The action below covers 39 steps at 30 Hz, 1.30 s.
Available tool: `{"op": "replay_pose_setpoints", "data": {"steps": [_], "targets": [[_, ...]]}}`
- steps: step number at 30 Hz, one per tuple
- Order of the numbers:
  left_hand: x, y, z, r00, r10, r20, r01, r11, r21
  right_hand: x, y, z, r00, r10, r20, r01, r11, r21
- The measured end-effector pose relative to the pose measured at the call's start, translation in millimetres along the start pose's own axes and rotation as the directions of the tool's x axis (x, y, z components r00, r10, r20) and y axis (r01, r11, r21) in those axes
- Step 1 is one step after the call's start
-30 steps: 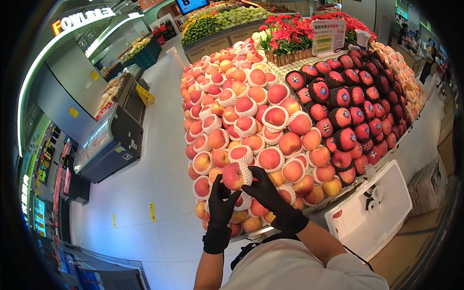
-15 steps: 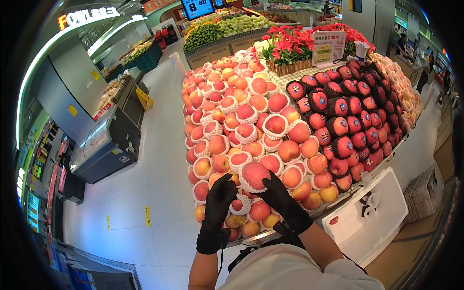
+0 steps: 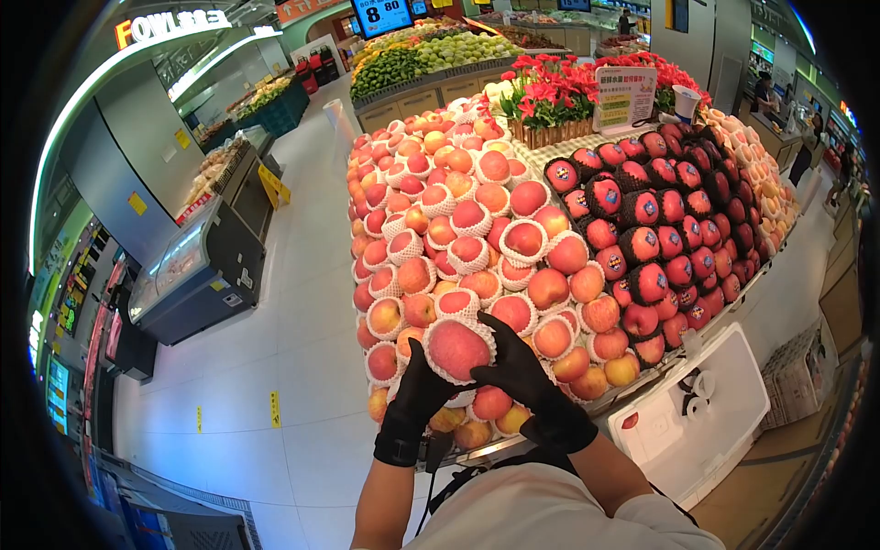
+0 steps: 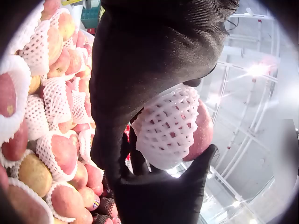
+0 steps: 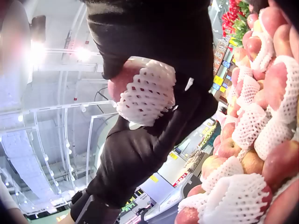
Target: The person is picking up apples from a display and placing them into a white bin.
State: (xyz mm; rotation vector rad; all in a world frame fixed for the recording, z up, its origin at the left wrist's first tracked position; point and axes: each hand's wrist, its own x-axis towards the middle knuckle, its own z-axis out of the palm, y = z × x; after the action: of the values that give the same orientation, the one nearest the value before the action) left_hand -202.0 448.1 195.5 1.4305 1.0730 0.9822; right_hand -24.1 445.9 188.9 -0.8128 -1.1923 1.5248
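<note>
A red apple [image 3: 460, 350] in a white foam net [image 5: 148, 91] is held up over the front of the apple pile. My black-gloved left hand [image 3: 423, 383] grips its left side. From the right, my right hand [image 3: 519, 368], gloved in black too, curls its fingers behind the fruit with the thumb on the near side. The net wraps the apple's lower part and sides, leaving the red top bare. In the left wrist view, the net's mesh [image 4: 166, 128] stretches around the apple, with red skin showing beside it.
Netted apples [image 3: 472, 215] slope away beneath my hands. Dark-netted red apples [image 3: 646, 206] lie to the right, behind a white foam box [image 3: 692, 412] at the stand's front edge. Red flowers [image 3: 555, 87] and a sign [image 3: 625, 99] stand at the back. A chest freezer [image 3: 197, 275] is across the aisle.
The apple has turned from lying sideways to net-below, red top facing up, and shifted slightly. My left hand, beside the apple half a second ago, now grips it; the right hand's fingers reach farther round.
</note>
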Motion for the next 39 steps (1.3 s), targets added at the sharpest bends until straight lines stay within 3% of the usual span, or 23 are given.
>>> {"op": "replay_pose_setpoints", "data": {"steps": [1, 3, 4, 5, 6, 8, 10, 12, 13, 15, 17, 19, 22, 25, 27, 29, 31, 33, 35, 36, 37, 38, 39], "targets": [[-2, 10, 2, 1.0, -0.003, -0.022, 0.005, 0.994, 0.112, 0, -3, 1, 0.998, 0.041, -0.047, -0.04, 0.999, 0.02], [-3, -2, -6, 0.991, 0.124, -0.04, -0.092, 0.885, 0.456, -2, -2, 2, 0.996, 0.008, -0.093, -0.027, 0.98, -0.197], [-1, -11, -9, 0.999, 0.007, -0.037, -0.006, 1.0, 0.025, -2, -1, 2, 0.994, -0.012, -0.113, -0.023, 0.953, -0.304], [2, -23, -10, 0.995, -0.101, 0.016, 0.099, 0.907, -0.409, -2, 5, 0, 0.988, -0.078, -0.135, 0.021, 0.925, -0.379], [4, -32, -12, 0.978, -0.175, 0.111, 0.197, 0.625, -0.755, 0, 15, -3, 0.978, -0.143, -0.151, 0.06, 0.89, -0.452], [8, -44, -15, 1.0, 0.021, 0.015, -0.015, 0.946, -0.325, 4, 31, -5, 0.967, -0.177, -0.182, 0.084, 0.899, -0.429], [8, -33, -11, 0.995, 0.092, -0.033, -0.097, 0.975, -0.202, 5, 40, -1, 0.972, -0.123, -0.2, 0.066, 0.961, -0.268], [5, -14, 2, 0.996, 0.004, -0.094, -0.048, 0.879, -0.474, 0, 34, 6, 0.977, -0.104, -0.184, 0.068, 0.979, -0.19], [3, -9, 7, 0.991, 0.014, -0.131, -0.069, 0.905, -0.421, -4, 28, 11, 0.98, -0.104, -0.168, 0.074, 0.982, -0.174], [3, -13, 10, 0.983, 0.083, -0.165, -0.138, 0.924, -0.356, -8, 18, 20, 0.942, -0.275, -0.192, 0.198, 0.918, -0.344], [4, -23, 9, 0.978, 0.133, -0.163, -0.179, 0.932, -0.317, -7, 23, 21, 0.917, -0.352, -0.186, 0.255, 0.878, -0.405], [2, -24, 11, 0.979, 0.121, -0.166, -0.16, 0.954, -0.252, -4, 38, 17, 0.924, -0.341, -0.174, 0.262, 0.895, -0.361], [-3, -34, 12, 0.973, -0.034, -0.229, -0.07, 0.899, -0.432, -4, 37, 19, 0.967, -0.142, -0.209, 0.128, 0.989, -0.077], [-5, -34, 14, 0.959, 0.028, -0.283, -0.13, 0.928, -0.348, -2, 46, 20, 0.981, -0.071, -0.18, 0.074, 0.997, 0.009], [-3, -18, 41, 0.879, 0.122, -0.461, -0.169, 0.984, -0.061, -2, 44, 25, 0.983, -0.011, -0.181, 0.02, 0.999, 0.045], [-5, -26, 40, 0.877, 0.199, -0.438, -0.174, 0.98, 0.097, -2, 38, 30, 0.983, -0.017, -0.18, 0.03, 0.997, 0.066], [-15, -71, 16, 0.93, 0.235, -0.283, -0.198, 0.968, 0.153, -2, 29, 34, 0.98, -0.088, -0.18, 0.102, 0.992, 0.075], [-23, -89, 9, 0.931, 0.3, -0.208, -0.238, 0.931, 0.277, -3, 25, 33, 0.967, -0.149, -0.207, 0.125, 0.984, -0.125], [-24, -92, 9, 0.929, 0.283, -0.238, -0.234, 0.948, 0.215, -3, 24, 29, 0.968, -0.156, -0.198, 0.11, 0.969, -0.222], [-18, -84, 9, 0.935, 0.219, -0.279, -0.208, 0.976, 0.069, -2, 24, 25, 0.975, -0.13, -0.18, 0.088, 0.971, -0.221], [-12, -65, 12, 0.948, 0.139, -0.288, -0.199, 0.961, -0.19, -3, 25, 21, 0.981, -0.104, -0.163, 0.067, 0.973, -0.22], [-6, -46, 14, 0.954, 0.058, -0.295, -0.188, 0.88, -0.437, -4, 25, 17, 0.987, -0.055, -0.15, 0.037, 0.992, -0.124], [-6, -46, 12, 0.952, 0.045, -0.302, -0.18, 0.881, -0.437, -5, 25, 13, 0.991, -0.01, -0.132, 0.006, 1.0, -0.028]]}}
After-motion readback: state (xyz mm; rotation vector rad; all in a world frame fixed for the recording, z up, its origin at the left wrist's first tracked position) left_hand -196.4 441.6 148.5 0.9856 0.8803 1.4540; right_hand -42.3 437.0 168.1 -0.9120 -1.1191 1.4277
